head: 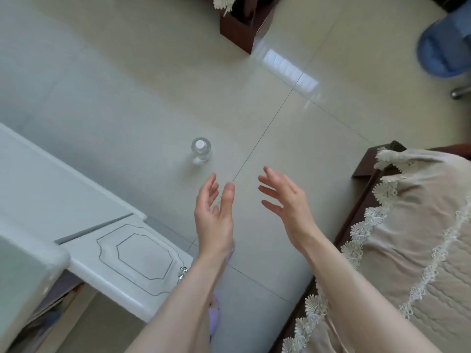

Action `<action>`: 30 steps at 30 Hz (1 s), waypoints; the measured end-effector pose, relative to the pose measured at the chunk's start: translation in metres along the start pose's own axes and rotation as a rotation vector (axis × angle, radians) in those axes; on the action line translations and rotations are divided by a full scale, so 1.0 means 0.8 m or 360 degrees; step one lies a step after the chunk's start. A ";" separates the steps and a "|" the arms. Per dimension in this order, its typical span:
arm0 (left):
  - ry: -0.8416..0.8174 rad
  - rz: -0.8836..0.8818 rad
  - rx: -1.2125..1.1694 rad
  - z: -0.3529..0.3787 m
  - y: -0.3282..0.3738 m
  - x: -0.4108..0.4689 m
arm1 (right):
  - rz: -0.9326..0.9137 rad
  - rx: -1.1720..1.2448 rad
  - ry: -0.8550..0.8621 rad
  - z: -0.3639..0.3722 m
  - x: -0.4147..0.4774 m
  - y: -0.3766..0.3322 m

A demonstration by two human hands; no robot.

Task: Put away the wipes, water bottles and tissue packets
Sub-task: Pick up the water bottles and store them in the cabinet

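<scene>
Both hands are empty, left hand (214, 215) and right hand (288, 200) held out with fingers relaxed and palms facing each other. One water bottle (201, 151) stands upright on the floor (293, 138) just beyond the left fingertips, untouched, so it is probably yet to be stored. No wipes or tissue packets show, and a cupboard door (132, 250) beside the left wrist stands open.

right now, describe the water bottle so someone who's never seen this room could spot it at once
Look at the glossy tiled floor between the white cabinet on the left and the lace-edged cover on the right. A clear water bottle stands upright there alone; its white cap and see-through body set it apart.
</scene>
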State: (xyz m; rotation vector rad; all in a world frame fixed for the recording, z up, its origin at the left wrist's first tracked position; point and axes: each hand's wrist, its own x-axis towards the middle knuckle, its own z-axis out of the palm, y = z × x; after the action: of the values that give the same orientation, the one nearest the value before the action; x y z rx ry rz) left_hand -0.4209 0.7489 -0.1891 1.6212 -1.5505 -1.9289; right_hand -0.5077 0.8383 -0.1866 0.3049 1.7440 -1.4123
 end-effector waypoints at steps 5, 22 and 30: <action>0.0091 -0.0011 0.0020 0.017 0.008 0.076 | 0.0033 -0.0158 -0.0153 0.023 0.076 -0.028; 0.0496 -0.0364 -0.0136 0.029 -0.107 0.283 | 0.0202 -0.0695 -0.0651 0.096 0.351 0.041; 0.0426 -0.0441 -0.0264 0.049 -0.184 0.344 | 0.0210 -0.0777 -0.0759 0.098 0.432 0.102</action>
State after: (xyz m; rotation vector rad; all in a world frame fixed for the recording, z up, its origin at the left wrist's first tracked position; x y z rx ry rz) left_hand -0.4930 0.6465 -0.4779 2.0058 -1.0842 -1.8115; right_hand -0.6300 0.6887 -0.4947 -0.1689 1.5668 -0.8369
